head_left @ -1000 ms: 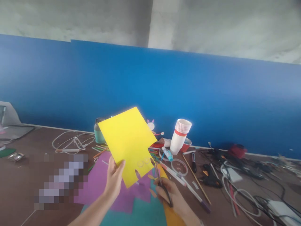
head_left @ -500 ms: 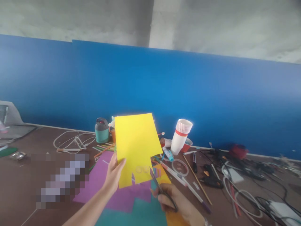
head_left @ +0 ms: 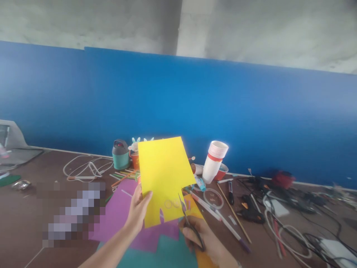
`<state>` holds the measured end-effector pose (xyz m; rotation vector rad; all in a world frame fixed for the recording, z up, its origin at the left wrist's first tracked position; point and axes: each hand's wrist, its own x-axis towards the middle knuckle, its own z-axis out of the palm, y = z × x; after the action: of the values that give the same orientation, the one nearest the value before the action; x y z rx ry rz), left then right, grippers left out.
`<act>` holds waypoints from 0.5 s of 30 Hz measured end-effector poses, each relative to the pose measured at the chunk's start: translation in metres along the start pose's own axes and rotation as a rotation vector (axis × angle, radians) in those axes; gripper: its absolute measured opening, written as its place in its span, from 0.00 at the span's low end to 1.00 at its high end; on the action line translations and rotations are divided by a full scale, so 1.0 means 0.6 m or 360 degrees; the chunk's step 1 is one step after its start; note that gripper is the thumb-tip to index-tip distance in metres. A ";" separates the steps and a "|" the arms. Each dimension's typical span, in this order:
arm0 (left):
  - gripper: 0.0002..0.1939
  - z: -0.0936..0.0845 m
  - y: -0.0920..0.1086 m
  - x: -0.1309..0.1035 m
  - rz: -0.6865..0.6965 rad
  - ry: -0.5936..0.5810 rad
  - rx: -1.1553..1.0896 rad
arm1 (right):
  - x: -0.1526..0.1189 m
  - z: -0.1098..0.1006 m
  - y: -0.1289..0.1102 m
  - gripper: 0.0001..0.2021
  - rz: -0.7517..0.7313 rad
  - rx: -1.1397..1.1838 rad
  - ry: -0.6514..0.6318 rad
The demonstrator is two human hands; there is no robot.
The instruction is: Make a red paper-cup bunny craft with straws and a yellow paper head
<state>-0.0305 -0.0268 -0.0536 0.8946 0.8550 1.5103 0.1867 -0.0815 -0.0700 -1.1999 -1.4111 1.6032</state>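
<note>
My left hand [head_left: 140, 210] pinches the left edge of a yellow sheet [head_left: 164, 167], thumb on its front face. The sheet is held up over the table, with a notch cut from its lower right corner, a slit in its bottom edge and small circles drawn near the bottom. In my right hand [head_left: 196, 232] are dark-handled scissors [head_left: 186, 219]; their blades are parted at the sheet's lower right edge. Purple paper [head_left: 119, 216], teal paper [head_left: 156, 255] and orange paper [head_left: 205, 258] lie beneath.
Stacked white cups [head_left: 213, 163] stand behind on the right, near a tape roll [head_left: 213, 198], markers and a wooden stick [head_left: 235, 214]. A glue gun [head_left: 251, 212] and tangled cables lie further right. A teal-grey container [head_left: 121, 154] stands back left, before a blue partition [head_left: 178, 93].
The yellow sheet and my left hand have moved slightly right and down. The scissors have turned more upright, with their blades at the sheet's right edge.
</note>
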 end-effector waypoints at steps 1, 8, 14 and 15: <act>0.36 -0.001 -0.001 0.001 0.0006 0.0033 -0.0006 | -0.001 -0.001 0.000 0.26 -0.0005 -0.0005 -0.0012; 0.32 -0.014 0.003 0.017 -0.0017 -0.0131 0.0075 | -0.005 -0.014 -0.003 0.25 0.0059 -0.0018 -0.0080; 0.26 -0.023 0.012 0.027 -0.0124 -0.0301 0.0219 | -0.009 -0.034 0.002 0.15 0.0317 -0.0202 -0.0214; 0.26 -0.023 0.013 0.026 -0.0154 -0.0318 0.0221 | -0.011 -0.036 0.001 0.14 0.0348 -0.0237 -0.0227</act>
<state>-0.0473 -0.0126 -0.0516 1.0718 0.8508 1.2664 0.2092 -0.0802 -0.0688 -1.3896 -1.5560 1.7888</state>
